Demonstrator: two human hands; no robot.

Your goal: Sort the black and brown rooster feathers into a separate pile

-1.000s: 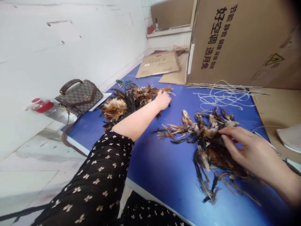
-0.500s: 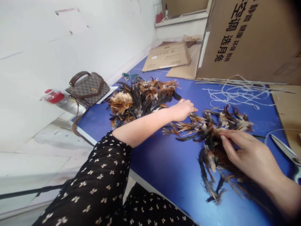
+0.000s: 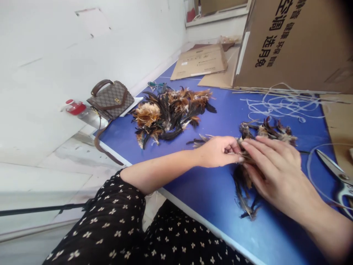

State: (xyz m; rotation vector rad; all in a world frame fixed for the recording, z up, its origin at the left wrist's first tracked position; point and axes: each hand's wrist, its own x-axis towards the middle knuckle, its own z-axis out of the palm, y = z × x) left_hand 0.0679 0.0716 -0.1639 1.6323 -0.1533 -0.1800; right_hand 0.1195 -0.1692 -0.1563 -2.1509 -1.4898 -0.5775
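Two heaps of brown, black and tan feathers lie on a blue table (image 3: 209, 191). The far heap (image 3: 171, 112) sits untouched at the left. My left hand (image 3: 219, 151) is closed in a pinch on feathers at the left side of the near heap (image 3: 264, 136). My right hand (image 3: 271, 167) lies over the same heap, fingers stretched toward my left hand and pressing the feathers, its fingertips meeting my left thumb. Dark feathers (image 3: 245, 200) stick out below my right hand.
A large cardboard box (image 3: 298, 40) stands at the back, flat cardboard (image 3: 200, 60) beside it. White cord (image 3: 278, 105) is tangled before the box. Scissors (image 3: 338, 173) lie at the right. A patterned handbag (image 3: 111, 99) and a red-capped bottle (image 3: 79, 110) sit at the table's left end.
My left hand left the far heap and came right to the near heap, pinching feathers there. My right hand shifted left to meet it. The camera view tilted and moved closer.
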